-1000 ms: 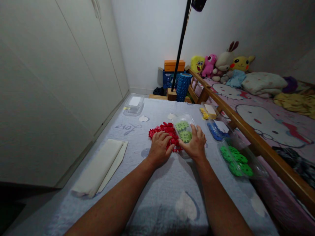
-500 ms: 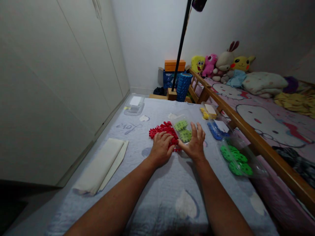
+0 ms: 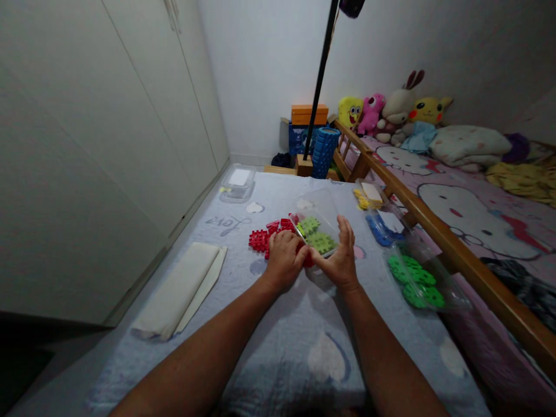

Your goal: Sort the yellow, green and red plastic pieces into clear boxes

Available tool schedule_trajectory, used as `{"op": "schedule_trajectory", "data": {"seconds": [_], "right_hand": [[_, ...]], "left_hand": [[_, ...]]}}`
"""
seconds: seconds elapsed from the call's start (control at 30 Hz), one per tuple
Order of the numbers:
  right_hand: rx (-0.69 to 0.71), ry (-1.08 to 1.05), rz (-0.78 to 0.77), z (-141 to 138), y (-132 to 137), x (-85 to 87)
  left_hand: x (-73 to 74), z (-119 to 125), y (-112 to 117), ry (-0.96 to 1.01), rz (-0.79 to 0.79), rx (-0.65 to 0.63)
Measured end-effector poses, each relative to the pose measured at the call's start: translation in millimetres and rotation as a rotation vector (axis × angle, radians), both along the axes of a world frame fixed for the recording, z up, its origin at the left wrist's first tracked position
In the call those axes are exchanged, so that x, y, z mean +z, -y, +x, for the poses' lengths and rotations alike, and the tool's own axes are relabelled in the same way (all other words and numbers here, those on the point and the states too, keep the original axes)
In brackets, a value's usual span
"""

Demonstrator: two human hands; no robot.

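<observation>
Two light green notched plastic pieces (image 3: 320, 241) lie in a clear plastic box (image 3: 322, 204). My right hand (image 3: 340, 260) grips this box at its near right side, thumb in front and fingers round the side wall. The box is tilted, its left edge over a pile of red interlocking plastic pieces (image 3: 259, 240). Curled over the near side of that pile is my left hand (image 3: 285, 259), fingers together on red pieces by the box's edge. Its fingertips and the pieces under them are mostly hidden. The two thumbs are close together.
Along the table's right side stand clear boxes with yellow pieces (image 3: 362, 200), blue pieces (image 3: 382, 233) and green discs (image 3: 417, 281). Another clear box (image 3: 237, 184) sits at the far left. A folded cloth (image 3: 180, 289) lies at left. A wooden bed rail (image 3: 417, 218) borders the right.
The clear box has shifted a little left and tilted over the red pile. Some red pieces have spread to the left. Both hands have stayed close together.
</observation>
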State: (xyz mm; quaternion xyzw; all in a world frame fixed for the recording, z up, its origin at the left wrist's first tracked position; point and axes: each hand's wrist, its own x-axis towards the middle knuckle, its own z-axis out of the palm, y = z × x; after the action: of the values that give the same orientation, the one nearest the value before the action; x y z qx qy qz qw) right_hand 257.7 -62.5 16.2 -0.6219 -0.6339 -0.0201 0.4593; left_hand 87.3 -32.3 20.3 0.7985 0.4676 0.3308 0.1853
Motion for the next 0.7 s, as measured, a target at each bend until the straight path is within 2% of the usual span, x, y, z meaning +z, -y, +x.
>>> {"op": "schedule_trajectory", "data": {"seconds": [0.2, 0.37, 0.5, 0.7], "right_hand": [[0.056, -0.154, 0.002, -2, 2, -2.5], [0.093, -0.4, -0.02, 1, 0, -0.6], [0.082, -0.686, -0.011, 10, -5, 0.3], [0.031, -0.868, -0.05, 19, -14, -8.2]], "left_hand": [[14.7, 8, -5, -0.007, -0.205, 0.2], [27.1, 15, -15, 0.064, -0.45, 0.225], [32.8, 16, -24, 0.085, -0.423, 0.246], [41.1, 9, -38, 0.005, -0.245, 0.294]]}}
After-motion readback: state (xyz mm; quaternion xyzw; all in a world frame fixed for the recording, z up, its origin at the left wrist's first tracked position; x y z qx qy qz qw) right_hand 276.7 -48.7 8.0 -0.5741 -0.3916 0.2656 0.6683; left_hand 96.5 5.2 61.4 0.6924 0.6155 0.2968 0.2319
